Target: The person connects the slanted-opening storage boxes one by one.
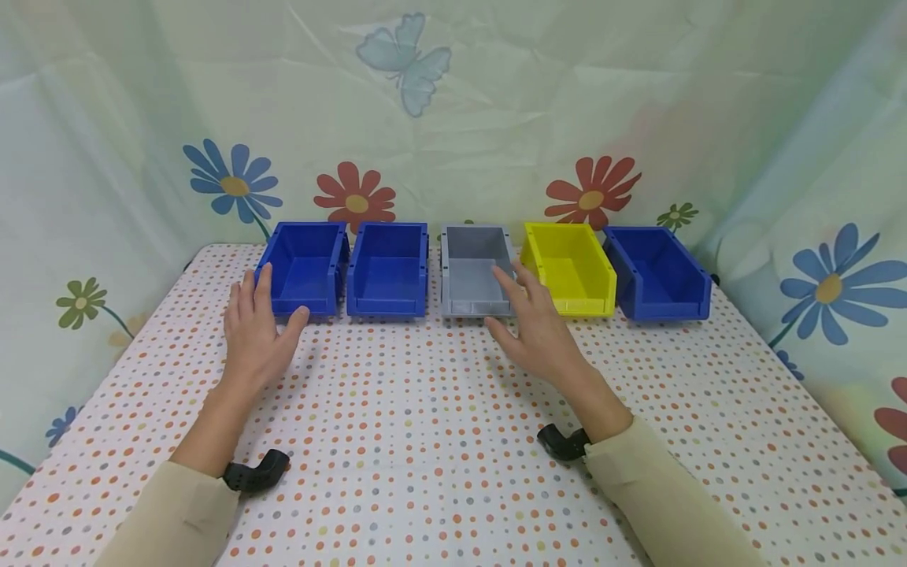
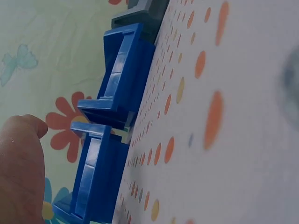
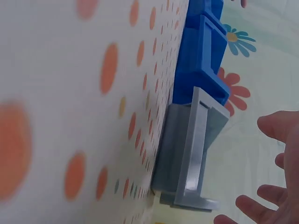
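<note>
My left hand (image 1: 257, 335) is spread in front of the leftmost blue bin (image 1: 305, 272), its fingertips overlapping the bin's near left corner in the head view. It holds nothing. In the left wrist view only the thumb side of that hand (image 2: 22, 168) shows, beside the blue bins. My right hand (image 1: 534, 327) hovers before the grey bin (image 1: 476, 272) and the yellow bin (image 1: 570, 272), fingers apart and nothing in them. From the right wrist, the thumb and fingers of this hand (image 3: 275, 186) appear to the right of the grey bin.
A second blue bin (image 1: 387, 272) stands left of the grey one, and another blue bin (image 1: 659, 272) ends the row at right. All rest on a dotted tablecloth (image 1: 411, 441). Behind hangs a flowered curtain (image 1: 482, 118). Black wrist devices (image 1: 257, 471) are on both wrists.
</note>
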{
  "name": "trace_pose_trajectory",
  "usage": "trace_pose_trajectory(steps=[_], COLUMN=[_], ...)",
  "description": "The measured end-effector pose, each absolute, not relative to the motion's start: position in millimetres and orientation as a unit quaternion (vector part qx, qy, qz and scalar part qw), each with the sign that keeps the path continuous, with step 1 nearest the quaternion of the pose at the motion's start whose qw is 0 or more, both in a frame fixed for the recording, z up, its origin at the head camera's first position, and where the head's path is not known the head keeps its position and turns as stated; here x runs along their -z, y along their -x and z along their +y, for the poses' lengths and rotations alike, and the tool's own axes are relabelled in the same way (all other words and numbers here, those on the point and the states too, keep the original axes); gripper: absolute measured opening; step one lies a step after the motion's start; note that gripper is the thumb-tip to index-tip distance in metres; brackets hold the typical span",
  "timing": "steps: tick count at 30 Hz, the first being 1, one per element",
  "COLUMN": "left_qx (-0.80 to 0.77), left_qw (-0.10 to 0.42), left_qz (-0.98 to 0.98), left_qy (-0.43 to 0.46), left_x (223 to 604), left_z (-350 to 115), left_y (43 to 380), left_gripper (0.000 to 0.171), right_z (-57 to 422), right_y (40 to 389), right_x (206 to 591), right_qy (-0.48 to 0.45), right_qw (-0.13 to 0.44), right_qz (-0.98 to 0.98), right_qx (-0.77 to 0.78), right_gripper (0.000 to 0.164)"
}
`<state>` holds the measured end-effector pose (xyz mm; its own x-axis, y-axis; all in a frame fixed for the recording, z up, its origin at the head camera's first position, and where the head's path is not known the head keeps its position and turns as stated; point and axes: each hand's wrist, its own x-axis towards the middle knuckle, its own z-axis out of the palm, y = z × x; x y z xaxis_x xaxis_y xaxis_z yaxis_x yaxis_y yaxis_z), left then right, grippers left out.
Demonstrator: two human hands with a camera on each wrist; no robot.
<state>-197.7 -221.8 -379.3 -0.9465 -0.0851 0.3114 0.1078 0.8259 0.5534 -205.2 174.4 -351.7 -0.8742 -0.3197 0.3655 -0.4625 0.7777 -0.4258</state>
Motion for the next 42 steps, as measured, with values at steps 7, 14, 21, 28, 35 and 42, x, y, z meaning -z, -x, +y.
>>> trace_pose_trajectory(steps=[7, 14, 21, 28, 35, 42], left_qx=[0.317, 0.362, 0.398, 0.420, 0.439, 0.446], left_qw=[0.146, 0.140, 0.132, 0.120, 0.120, 0.127], left_qz=[-0.936, -0.920, -0.906, -0.898, -0.890, -0.885], left_qy=[-0.038, -0.054, -0.052, -0.056, -0.034, -0.035], left_x=[382.5, 389.1, 391.4, 392.3, 397.2, 400.0], left_z=[-226.4, -235.0, -240.0, -241.0, -240.6, -242.7], left_y=[204.8, 208.3, 214.5, 224.4, 230.7, 235.5], left_gripper=[0.086, 0.087, 0.090, 0.096, 0.107, 0.111], right_z=[164.0, 147.8, 135.6, 122.5, 108.1, 87.1], right_y=[207.5, 211.1, 214.4, 219.8, 225.7, 231.3], right_x=[351.7, 355.5, 357.5, 354.5, 357.3, 356.8], right_qy=[-0.209, -0.210, -0.207, -0.195, -0.199, -0.208], right_qw=[0.152, 0.154, 0.167, 0.162, 0.167, 0.167], right_qz=[-0.926, -0.918, -0.909, -0.905, -0.899, -0.891], right_qx=[-0.273, -0.300, -0.320, -0.342, -0.353, -0.367], right_gripper=[0.072, 0.067, 0.065, 0.063, 0.062, 0.062])
